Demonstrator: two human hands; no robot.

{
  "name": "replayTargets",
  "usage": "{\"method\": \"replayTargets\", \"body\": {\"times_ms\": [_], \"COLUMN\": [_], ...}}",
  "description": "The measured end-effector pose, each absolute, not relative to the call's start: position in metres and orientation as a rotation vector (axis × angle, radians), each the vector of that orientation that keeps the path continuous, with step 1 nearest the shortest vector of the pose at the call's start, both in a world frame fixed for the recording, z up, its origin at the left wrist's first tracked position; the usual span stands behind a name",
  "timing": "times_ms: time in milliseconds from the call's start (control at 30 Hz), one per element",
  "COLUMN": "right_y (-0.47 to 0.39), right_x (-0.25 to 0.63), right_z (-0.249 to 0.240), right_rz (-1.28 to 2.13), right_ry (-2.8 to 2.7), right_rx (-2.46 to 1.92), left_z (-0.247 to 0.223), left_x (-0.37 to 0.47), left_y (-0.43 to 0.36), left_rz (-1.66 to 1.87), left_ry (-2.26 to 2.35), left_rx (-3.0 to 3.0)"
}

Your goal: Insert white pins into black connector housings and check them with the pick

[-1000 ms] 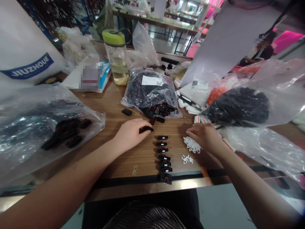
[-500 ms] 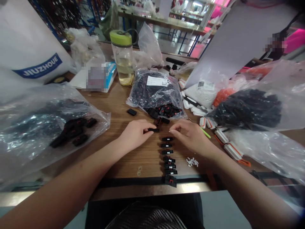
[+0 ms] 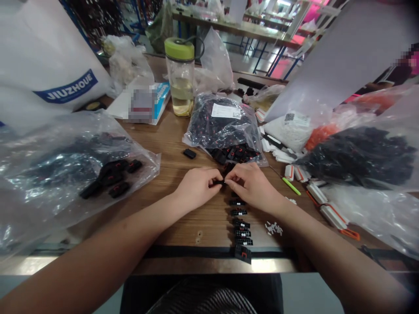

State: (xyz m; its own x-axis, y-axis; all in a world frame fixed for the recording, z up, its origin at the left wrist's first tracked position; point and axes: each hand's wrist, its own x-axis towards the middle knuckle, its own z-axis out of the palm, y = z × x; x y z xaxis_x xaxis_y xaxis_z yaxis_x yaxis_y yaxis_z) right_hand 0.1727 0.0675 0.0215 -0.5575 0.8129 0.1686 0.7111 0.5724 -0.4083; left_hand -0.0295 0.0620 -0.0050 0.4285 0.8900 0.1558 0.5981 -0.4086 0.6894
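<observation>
Between the thumb and fingers of my left hand (image 3: 199,187) is a small black connector housing (image 3: 221,182), held just above the table. My right hand (image 3: 253,184) meets it from the other side in a closed pinch, with a tiny white plug showing faintly at the fingertips. Below the hands runs a column of black connector housings (image 3: 242,233), several with pairs of white dots in their faces. A scatter of loose white plugs (image 3: 273,228) lies under my right forearm. One black housing (image 3: 189,153) lies alone beyond my left hand.
An open bag of black housings (image 3: 222,124) lies ahead, spilling toward my hands. Another clear bag (image 3: 108,170) is at left. A bottle with a green lid (image 3: 180,78) stands behind. At right are a green-handled tool (image 3: 291,186), white-and-orange pieces (image 3: 334,216) and more bags (image 3: 363,152).
My right hand has moved left to the black connector housing, and its fingertips now meet those of my left hand. The whole view has shifted slightly.
</observation>
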Motion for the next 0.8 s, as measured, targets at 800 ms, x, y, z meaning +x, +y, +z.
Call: {"method": "replayTargets", "body": {"times_ms": [800], "right_y": [0.061], "right_x": [0.203], "right_z": [0.05], "right_rz": [0.269], "right_ry": [-2.517], "right_rx": [-1.21], "left_z": [-0.009], "left_x": [-0.029], "left_y": [0.062], "left_rz": [0.715], "left_ry": [1.282], "left_rx": [2.095]}}
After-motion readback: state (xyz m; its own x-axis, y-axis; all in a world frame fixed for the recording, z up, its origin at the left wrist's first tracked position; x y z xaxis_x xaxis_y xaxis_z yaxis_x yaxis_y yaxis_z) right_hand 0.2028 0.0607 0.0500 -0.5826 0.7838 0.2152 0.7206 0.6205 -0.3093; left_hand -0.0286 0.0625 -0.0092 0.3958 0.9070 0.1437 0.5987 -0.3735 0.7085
